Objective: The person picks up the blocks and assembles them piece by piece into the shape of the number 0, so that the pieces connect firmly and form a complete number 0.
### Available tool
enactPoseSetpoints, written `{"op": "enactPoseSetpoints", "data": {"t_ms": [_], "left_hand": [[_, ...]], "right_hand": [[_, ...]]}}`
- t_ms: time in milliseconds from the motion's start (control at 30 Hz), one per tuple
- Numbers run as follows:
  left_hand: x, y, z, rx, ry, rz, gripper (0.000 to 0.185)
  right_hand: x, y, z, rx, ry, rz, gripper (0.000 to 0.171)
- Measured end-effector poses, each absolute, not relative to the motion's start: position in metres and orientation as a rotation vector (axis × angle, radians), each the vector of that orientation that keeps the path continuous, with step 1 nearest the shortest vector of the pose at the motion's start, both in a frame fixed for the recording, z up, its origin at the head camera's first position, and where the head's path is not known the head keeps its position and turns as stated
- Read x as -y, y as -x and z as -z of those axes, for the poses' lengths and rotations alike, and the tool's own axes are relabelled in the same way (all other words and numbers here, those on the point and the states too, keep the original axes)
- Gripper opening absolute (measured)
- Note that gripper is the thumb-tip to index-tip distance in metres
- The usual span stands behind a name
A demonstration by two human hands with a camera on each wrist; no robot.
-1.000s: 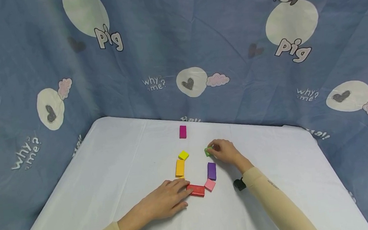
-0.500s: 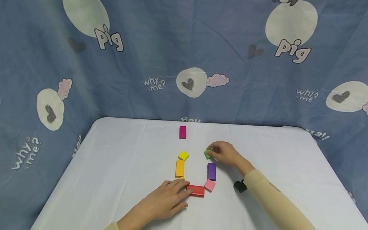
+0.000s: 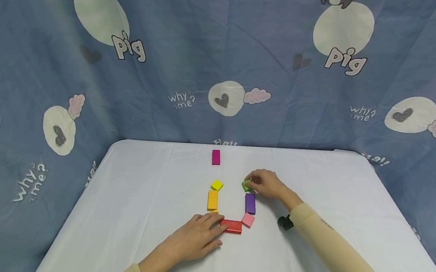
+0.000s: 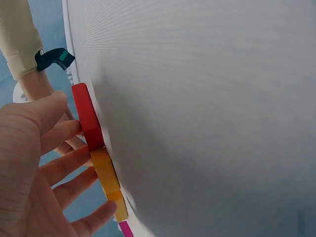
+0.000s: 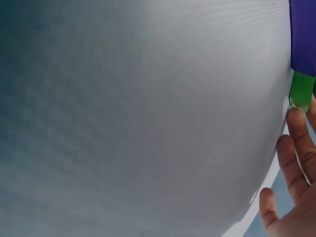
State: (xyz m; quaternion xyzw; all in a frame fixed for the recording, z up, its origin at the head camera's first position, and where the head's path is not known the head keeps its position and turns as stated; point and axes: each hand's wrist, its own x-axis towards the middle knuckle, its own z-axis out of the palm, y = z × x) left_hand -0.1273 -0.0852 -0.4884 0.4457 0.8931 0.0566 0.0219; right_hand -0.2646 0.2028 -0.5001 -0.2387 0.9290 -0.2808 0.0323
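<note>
The right hand (image 3: 267,183) sits a little past the middle of the white table (image 3: 131,212), towards its far edge, with its fingertips pinching a small green block (image 3: 246,186). From the right wrist view the green block (image 5: 300,91) is down at the tablecloth, just beyond the far end of the purple block (image 5: 303,34); whether the 2 touch I cannot tell. The purple block (image 3: 250,203) lies lengthwise, and at its near end a pink block (image 3: 248,219) sits turned at an angle.

The left hand (image 3: 196,239) lies flat on the table nearer the front edge, fingers straight and relaxed, gripping nothing. Its fingertips reach the left end of the red block (image 3: 232,226). The left wrist view shows the fingers (image 4: 64,165) spread beside the red block (image 4: 89,116) and the orange block (image 4: 106,175).

The orange block (image 3: 212,199) lies beyond the red one, with a yellow block (image 3: 216,184) just past its far end. 1 magenta block (image 3: 215,157) lies alone, well apart from the others, close to the far edge. A blue printed cloth (image 3: 211,59) hangs behind the table.
</note>
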Motion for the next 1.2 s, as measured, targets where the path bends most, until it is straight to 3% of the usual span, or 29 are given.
{"op": "enactPoseSetpoints", "data": {"t_ms": [1200], "left_hand": [[0.0851, 0.128, 0.4905, -2.75, -1.327, -0.184, 0.048]], "right_hand": [[-0.2026, 0.2589, 0.4989, -2.862, 0.804, 0.844, 0.017]]}}
